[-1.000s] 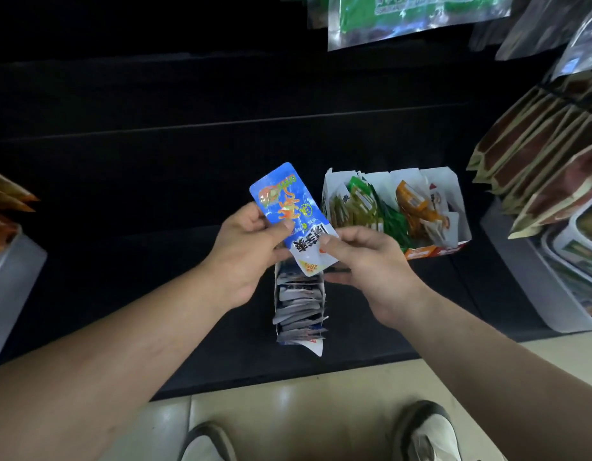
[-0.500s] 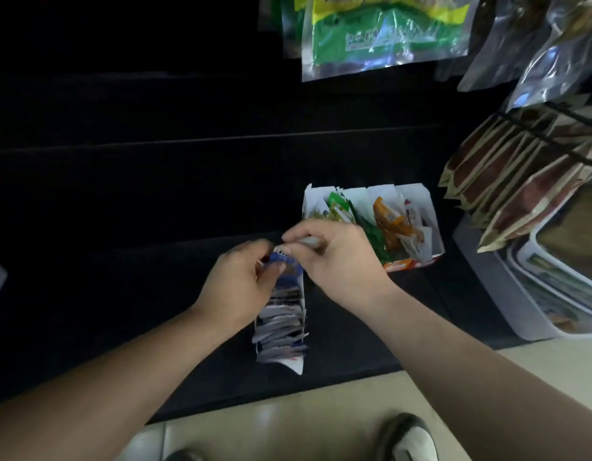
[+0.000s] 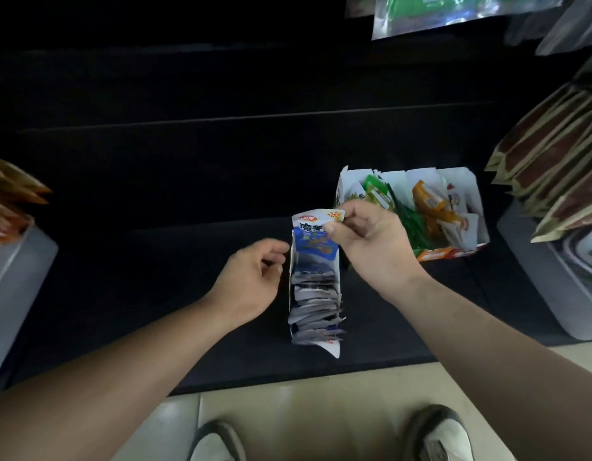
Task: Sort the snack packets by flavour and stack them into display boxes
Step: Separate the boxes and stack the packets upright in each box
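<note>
Grip of right hand [image 3: 374, 247] pinches blue packet [image 3: 316, 243] upright, white end up.

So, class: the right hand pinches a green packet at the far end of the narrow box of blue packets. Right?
No. The head view shows the right hand pinching a blue and white packet, not a green one, at the far end of the narrow box of blue packets.

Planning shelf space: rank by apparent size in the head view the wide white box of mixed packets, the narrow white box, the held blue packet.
1. wide white cardboard box
2. narrow white cardboard box, nearer the camera
3. blue-and-white packet, pinched by the right hand
</note>
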`<state>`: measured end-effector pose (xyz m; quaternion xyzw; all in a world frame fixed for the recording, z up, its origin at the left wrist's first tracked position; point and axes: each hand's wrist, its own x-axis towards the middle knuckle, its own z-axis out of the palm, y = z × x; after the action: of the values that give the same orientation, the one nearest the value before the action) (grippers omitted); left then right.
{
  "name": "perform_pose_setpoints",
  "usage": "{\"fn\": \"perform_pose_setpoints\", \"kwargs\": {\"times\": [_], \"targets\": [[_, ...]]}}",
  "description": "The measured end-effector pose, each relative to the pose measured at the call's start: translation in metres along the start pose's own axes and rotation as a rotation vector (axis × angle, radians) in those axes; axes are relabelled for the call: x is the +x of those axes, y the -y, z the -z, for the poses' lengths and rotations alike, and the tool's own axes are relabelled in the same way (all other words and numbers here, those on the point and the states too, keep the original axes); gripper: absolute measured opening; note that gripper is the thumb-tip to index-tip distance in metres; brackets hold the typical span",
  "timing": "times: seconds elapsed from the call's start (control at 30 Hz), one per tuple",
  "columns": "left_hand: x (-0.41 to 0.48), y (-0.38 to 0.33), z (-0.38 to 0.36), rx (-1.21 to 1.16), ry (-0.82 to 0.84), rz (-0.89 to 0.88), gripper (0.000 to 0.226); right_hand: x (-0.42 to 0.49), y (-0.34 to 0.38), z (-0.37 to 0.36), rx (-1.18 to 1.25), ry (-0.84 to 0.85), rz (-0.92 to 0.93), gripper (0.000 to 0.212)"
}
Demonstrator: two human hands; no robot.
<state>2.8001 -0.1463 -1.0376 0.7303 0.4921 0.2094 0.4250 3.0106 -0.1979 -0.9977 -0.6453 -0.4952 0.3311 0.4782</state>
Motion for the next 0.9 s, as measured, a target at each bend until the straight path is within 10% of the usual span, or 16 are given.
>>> {"fn": "perform_pose_setpoints", "kwargs": {"times": [0.37,0.6,0.9], "targets": [[-0.027,0.009,0.013,0.149,0.396,-0.037,0.117,0.001,-0.031,-0.004,-0.581,0.210,-0.223,0.030],[-0.033,0.007,0.001,0.195,0.445,-0.051,0.158,-0.028,-0.024,0.018,-0.114,0.258,-0.272,0.054],[-0.014,0.000,-0.018,0.007,0.174,0.177,0.140,-0.041,-0.032,0.031,0.101,0.513,-0.477,0.128]]}}
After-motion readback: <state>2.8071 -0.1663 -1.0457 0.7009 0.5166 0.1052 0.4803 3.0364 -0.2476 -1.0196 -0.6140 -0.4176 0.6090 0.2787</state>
